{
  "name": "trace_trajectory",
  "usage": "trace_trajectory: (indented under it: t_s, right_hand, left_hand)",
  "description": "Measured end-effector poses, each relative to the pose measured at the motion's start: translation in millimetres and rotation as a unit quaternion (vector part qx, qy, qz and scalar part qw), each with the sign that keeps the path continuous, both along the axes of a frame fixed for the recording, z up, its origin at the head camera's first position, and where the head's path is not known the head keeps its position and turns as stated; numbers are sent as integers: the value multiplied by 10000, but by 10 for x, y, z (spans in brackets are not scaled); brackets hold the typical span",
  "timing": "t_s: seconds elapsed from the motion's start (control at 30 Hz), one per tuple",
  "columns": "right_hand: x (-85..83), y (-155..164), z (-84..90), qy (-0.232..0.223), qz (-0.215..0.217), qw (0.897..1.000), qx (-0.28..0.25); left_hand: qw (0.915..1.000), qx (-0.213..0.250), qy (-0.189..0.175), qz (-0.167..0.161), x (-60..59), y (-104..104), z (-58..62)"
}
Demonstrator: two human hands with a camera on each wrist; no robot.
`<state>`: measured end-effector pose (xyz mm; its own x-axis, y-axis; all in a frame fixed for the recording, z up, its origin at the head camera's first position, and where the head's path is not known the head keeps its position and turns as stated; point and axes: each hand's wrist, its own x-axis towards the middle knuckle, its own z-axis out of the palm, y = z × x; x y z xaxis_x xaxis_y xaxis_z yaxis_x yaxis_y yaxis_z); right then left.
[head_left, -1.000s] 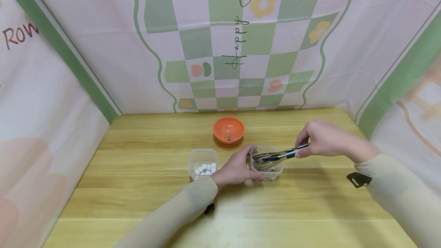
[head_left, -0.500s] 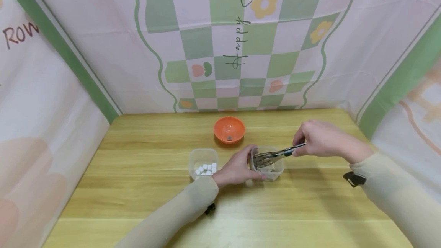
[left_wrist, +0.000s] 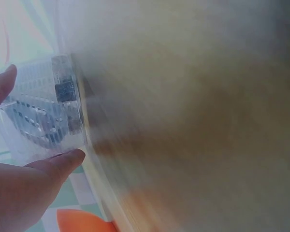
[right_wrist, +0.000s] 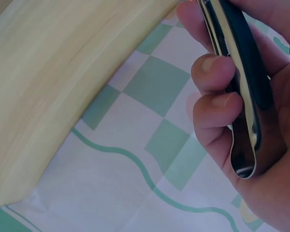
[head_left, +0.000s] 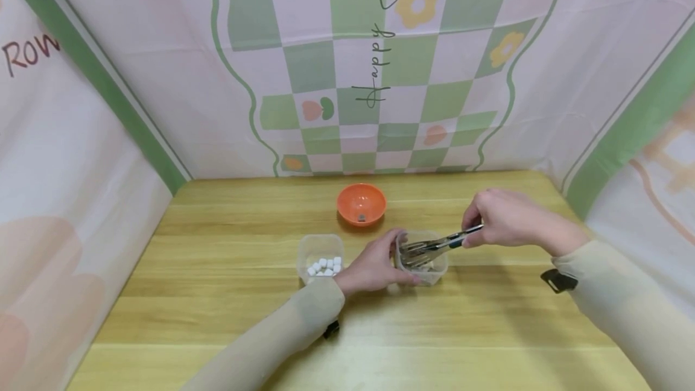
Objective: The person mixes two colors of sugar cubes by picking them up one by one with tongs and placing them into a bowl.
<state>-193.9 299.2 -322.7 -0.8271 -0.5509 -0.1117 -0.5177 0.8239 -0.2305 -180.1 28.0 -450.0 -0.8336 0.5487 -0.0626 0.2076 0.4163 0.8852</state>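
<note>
Steel tongs (head_left: pixel 434 245): we see them gripped at the black handle end by the right hand (head_left: pixel 507 219) — tips reach down into the clear tub (head_left: pixel 422 258); the right wrist view shows fingers (right_wrist: pixel 213 72) curled round the closed handle end.
Clear tub: stands on the surface (head_left: pixel 217 318) right of centre, the tong tips inside it; we cannot make out its contents.
Left hand (head_left: pixel 374 265): cups the tub's left side — thumb at the far wall, fingers along the near wall, bent about it.
Second tub (head_left: pixel 319 256): just left of the left hand, small white pieces (head_left: pixel 324 266) lying in it.
Orange bowl (head_left: pixel 361 204): behind both tubs, apart from them, one small dark item at its bottom.
Backdrop (head_left: pixel 369 65): a pink and green chequered cloth with flowers, rising behind the surface.
</note>
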Motion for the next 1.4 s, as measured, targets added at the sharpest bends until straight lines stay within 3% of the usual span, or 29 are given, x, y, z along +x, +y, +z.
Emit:
trace_trajectory:
  t_s: [1.17,1.4]
  right_hand:
    - [27,-42,16,155,110,9997,155]
    - [27,-76,-7,362,256,9987,232]
  left_hand:
    - [10000,-61,21,-46,3,-9,-1]
    - [10000,-37,40,-31,0,-4,5]
